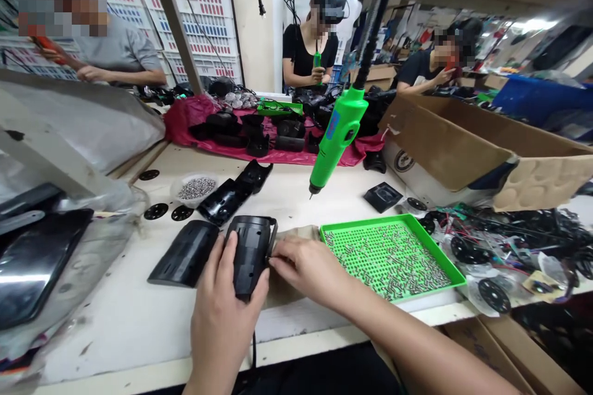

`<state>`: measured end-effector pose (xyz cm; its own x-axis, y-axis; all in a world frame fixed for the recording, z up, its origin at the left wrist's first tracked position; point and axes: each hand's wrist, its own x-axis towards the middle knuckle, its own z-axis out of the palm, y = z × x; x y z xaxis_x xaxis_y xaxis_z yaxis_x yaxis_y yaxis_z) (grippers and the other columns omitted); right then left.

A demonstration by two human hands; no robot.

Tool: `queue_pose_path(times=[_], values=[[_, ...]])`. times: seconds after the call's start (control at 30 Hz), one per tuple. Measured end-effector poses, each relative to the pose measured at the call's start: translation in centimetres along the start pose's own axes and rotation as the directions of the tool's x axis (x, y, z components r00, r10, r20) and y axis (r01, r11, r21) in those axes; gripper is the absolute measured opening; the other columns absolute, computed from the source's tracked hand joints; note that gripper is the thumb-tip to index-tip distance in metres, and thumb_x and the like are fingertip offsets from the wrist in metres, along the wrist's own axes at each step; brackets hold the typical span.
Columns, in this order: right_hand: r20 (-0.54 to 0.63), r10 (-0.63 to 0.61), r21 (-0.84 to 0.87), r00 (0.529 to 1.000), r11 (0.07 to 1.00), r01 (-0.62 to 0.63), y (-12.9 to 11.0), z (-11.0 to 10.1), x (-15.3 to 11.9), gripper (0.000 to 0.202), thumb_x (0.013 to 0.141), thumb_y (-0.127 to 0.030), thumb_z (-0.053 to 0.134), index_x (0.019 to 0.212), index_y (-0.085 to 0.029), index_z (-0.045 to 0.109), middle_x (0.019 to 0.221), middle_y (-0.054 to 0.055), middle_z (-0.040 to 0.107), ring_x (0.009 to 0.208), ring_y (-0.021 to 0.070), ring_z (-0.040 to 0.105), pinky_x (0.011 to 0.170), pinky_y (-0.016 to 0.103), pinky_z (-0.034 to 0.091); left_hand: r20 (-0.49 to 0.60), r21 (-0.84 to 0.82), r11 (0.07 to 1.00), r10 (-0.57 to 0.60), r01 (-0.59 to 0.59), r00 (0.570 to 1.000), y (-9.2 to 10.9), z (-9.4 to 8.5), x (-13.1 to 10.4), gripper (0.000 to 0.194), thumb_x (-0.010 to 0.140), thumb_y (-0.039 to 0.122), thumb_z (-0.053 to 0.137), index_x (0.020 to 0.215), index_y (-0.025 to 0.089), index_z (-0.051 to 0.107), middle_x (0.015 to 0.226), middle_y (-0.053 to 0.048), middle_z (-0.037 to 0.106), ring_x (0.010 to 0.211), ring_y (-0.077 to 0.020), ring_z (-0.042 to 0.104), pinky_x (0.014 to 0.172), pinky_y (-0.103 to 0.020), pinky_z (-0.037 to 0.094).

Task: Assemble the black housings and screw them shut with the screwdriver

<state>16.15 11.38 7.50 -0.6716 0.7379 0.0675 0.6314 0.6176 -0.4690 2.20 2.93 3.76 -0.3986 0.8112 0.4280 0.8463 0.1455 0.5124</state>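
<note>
Housing (249, 253): black plastic, slotted, near the front of the workbench (125, 333), between both hands.
Left hand (229, 296): fingers and thumb gripping the housing from either side.
Right hand (308, 262): fingers curled at the housing's right edge; cannot tell whether they pinch anything.
Shell (185, 253): black, curved, just left of the housing.
Electric screwdriver (337, 139): green, hanging bit-down.
Tray (365, 223): green, strewn with screws (421, 265), right of the right hand.
</note>
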Motion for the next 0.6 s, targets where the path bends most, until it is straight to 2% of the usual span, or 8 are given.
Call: queue_pose_path(times=[0.13, 0.2, 0.27, 0.3, 0.37, 0.4, 0.5, 0.6], values=[[0.026, 0.092, -0.03, 0.995, 0.995, -0.091, 0.2, -0.4, -0.5, 0.015, 0.09, -0.021, 0.055, 0.083, -0.014, 0.067, 0.084, 0.011, 0.07, 0.075, 0.0246, 0.067, 0.063, 0.031, 0.044, -0.066, -0.033, 0.999, 0.04, -0.042, 0.997, -0.6, 0.4, -0.1, 0.07, 0.084, 0.044, 0.061, 0.146, 0.027, 0.034, 0.145, -0.014, 0.046, 0.128, -0.0327, 0.05, 0.096, -0.045, 0.049], [0.009, 0.14, -0.022, 0.99, 0.99, -0.14, 0.5, -0.4, -0.4, 0.021, 0.094, -0.028, 0.052, 0.098, -0.013, 0.066, 0.087, 0.012, 0.071, 0.078, 0.0259, 0.067, 0.065, 0.034, 0.046, -0.096, -0.045, 0.997, 0.065, -0.07, 0.993, -0.8, 0.6, -0.2, 0.07, 0.083, 0.043, 0.062, 0.146, 0.026, 0.036, 0.144, -0.014, 0.047, 0.128, -0.0328, 0.05, 0.097, -0.045, 0.049], [0.018, 0.197, 0.204, 0.98, 0.959, -0.196, 0.7, -0.1, 0.2, 0.035, 0.096, -0.036, 0.05, 0.123, -0.014, 0.055, 0.096, 0.011, 0.07, 0.084, 0.024, 0.067, 0.069, 0.034, 0.049, -0.124, -0.068, 0.991, 0.108, -0.117, 0.986, -1.1, 0.8, -0.4, 0.071, 0.082, 0.04, 0.064, 0.146, 0.025, 0.036, 0.145, -0.015, 0.047, 0.129, -0.0324, 0.049, 0.099, -0.045, 0.047], [0.048, 0.222, 0.363, 0.974, 0.905, -0.224, 0.7, 0.1, 0.7, 0.043, 0.096, -0.038, 0.05, 0.132, -0.016, 0.047, 0.099, 0.01, 0.069, 0.083, 0.0218, 0.067, 0.069, 0.033, 0.05, -0.145, -0.085, 0.987, 0.125, -0.139, 0.981, -1.3, 0.9, -0.5, 0.072, 0.082, 0.039, 0.065, 0.146, 0.024, 0.036, 0.145, -0.015, 0.047, 0.129, -0.0317, 0.048, 0.1, -0.045, 0.047], [0.135, 0.239, 0.618, 0.962, 0.739, -0.27, 0.6, 0.6, 1.8, 0.05, 0.094, -0.035, 0.053, 0.138, -0.017, 0.037, 0.097, 0.007, 0.067, 0.074, 0.0172, 0.065, 0.064, 0.03, 0.052, -0.19, -0.122, 0.981, 0.128, -0.153, 0.973, -1.6, 0.9, -0.8, 0.073, 0.081, 0.037, 0.066, 0.146, 0.024, 0.035, 0.144, -0.014, 0.047, 0.13, -0.03, 0.049, 0.101, -0.042, 0.046], [0.166, 0.237, 0.677, 0.957, 0.678, -0.285, 0.5, 0.7, 2.3, 0.05, 0.093, -0.032, 0.054, 0.138, -0.017, 0.037, 0.092, 0.005, 0.065, 0.069, 0.0154, 0.064, 0.062, 0.029, 0.052, -0.208, -0.144, 0.979, 0.114, -0.146, 0.972, -1.7, 0.9, -0.9, 0.073, 0.081, 0.036, 0.067, 0.146, 0.025, 0.036, 0.143, -0.014, 0.049, 0.129, -0.0291, 0.049, 0.101, -0.041, 0.046], [0.177, 0.215, 0.701, 0.961, 0.657, -0.276, -0.1, 0.8, 3.4, 0.045, 0.09, -0.023, 0.055, 0.133, -0.018, 0.042, 0.075, -0.003, 0.057, 0.062, 0.0122, 0.06, 0.061, 0.027, 0.052, -0.215, -0.244, 0.968, 0.013, -0.067, 0.977, -1.9, 0.6, -1.1, 0.071, 0.079, 0.037, 0.068, 0.144, 0.025, 0.04, 0.14, -0.012, 0.052, 0.127, -0.0278, 0.051, 0.103, -0.039, 0.044], [0.198, 0.203, 0.73, 0.959, 0.623, -0.283, -0.5, 0.8, 3.9, 0.043, 0.085, -0.013, 0.054, 0.127, -0.019, 0.045, 0.066, -0.007, 0.053, 0.053, 0.0098, 0.057, 0.055, 0.024, 0.051, -0.09, -0.45, 0.881, -0.208, 0.147, 0.974, -1.8, 0.3, -0.9, 0.07, 0.077, 0.041, 0.069, 0.141, 0.026, 0.044, 0.142, -0.01, 0.052, 0.13, -0.0291, 0.047, 0.108, -0.042, 0.038]])
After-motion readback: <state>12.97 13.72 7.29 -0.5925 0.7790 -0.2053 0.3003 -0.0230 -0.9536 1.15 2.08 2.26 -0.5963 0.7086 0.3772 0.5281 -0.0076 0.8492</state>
